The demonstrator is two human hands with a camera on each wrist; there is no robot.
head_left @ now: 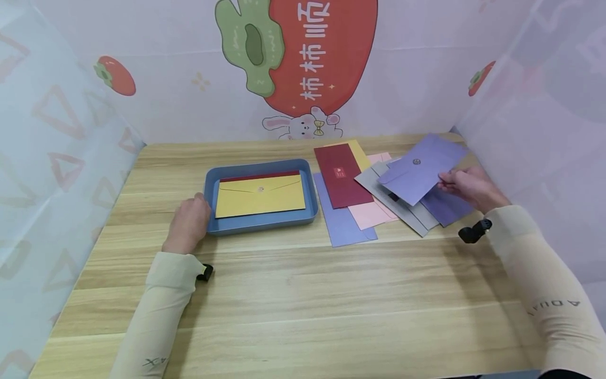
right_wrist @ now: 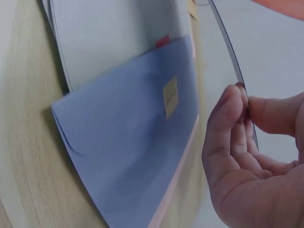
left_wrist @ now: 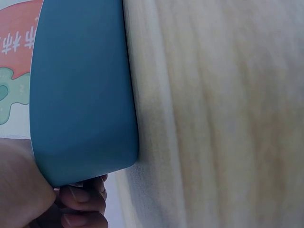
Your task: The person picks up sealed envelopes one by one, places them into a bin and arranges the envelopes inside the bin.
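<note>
At the blue tray's (head_left: 262, 228) left end, my left hand (head_left: 188, 220) grips the end wall; in the left wrist view its curled fingers (left_wrist: 83, 202) show beside the tray's corner. Inside the tray a yellow envelope (head_left: 260, 202) lies over a dark red one (head_left: 279, 174). On the right, my right hand (head_left: 466, 184) pinches a purple envelope (head_left: 418, 168) by its edge between thumb and fingers, tilted up over the pile. Beneath it lie a grey envelope (head_left: 416, 223) and another purple envelope (right_wrist: 128, 123) with a small tan label.
Left of the grey envelope, a dark red envelope (head_left: 338, 187), a pink one (head_left: 366, 216), a light blue one (head_left: 350, 237) and a yellow one (head_left: 358, 153) overlap. The wooden table (head_left: 331, 305) meets printed cloth walls at the back and sides.
</note>
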